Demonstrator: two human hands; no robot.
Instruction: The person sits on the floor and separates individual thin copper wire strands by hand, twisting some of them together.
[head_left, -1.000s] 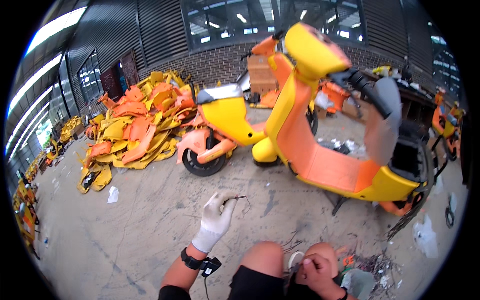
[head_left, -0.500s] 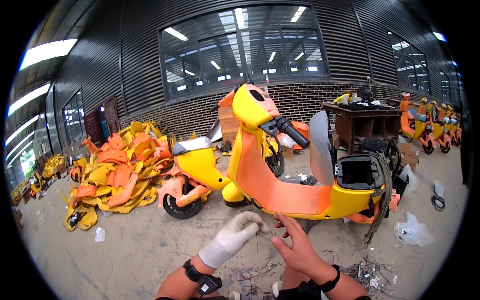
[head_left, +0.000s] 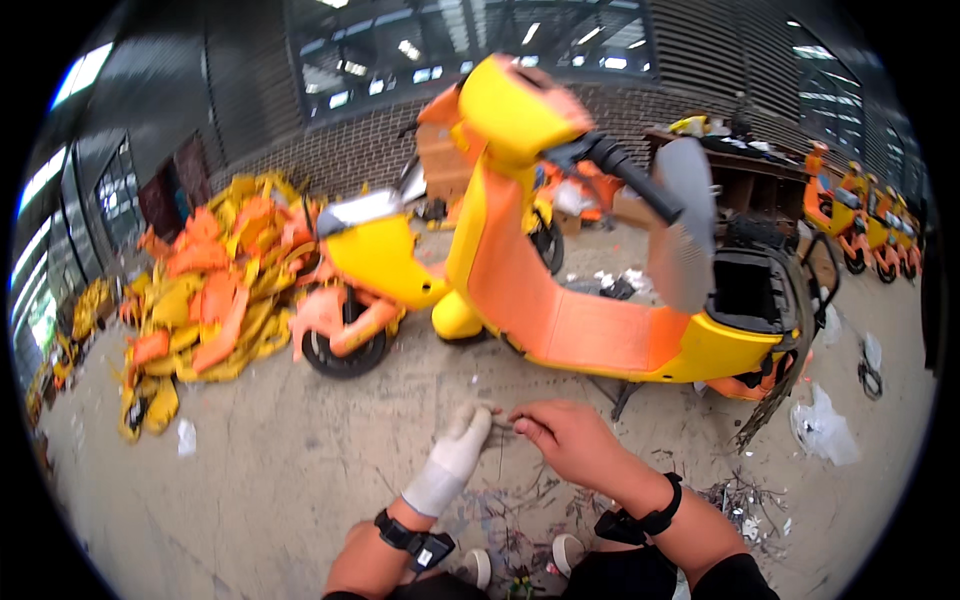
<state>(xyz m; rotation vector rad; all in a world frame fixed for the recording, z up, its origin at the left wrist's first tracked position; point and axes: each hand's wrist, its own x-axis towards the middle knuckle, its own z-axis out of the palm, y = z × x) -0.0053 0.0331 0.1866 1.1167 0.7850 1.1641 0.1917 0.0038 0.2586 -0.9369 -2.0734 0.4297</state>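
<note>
My left hand (head_left: 460, 448), in a pale knit glove, is closed with thumb and fingers pinched. Bare and closed as well, my right hand (head_left: 572, 438) brings its fingertips almost against the left ones. A thin dark strand (head_left: 501, 448) shows at the fingertips and hangs below them; its exact kind cannot be made out. Just beyond the hands stands a yellow and orange scooter (head_left: 560, 315) on its stand. Its grey seat (head_left: 686, 225) is tipped up, exposing a black storage box (head_left: 742, 290).
To the left lies a heap of yellow and orange body panels (head_left: 215, 280). A dark workbench (head_left: 755, 175) stands by the back wall, with more scooters (head_left: 870, 215) at the far right. Dark strips litter the floor near my feet, and a clear plastic bag (head_left: 824, 425) lies right.
My right hand has gone from spread fingers to a pinch, meeting the left at the fingertips. The view has tipped down, so the scooter sits higher and larger.
</note>
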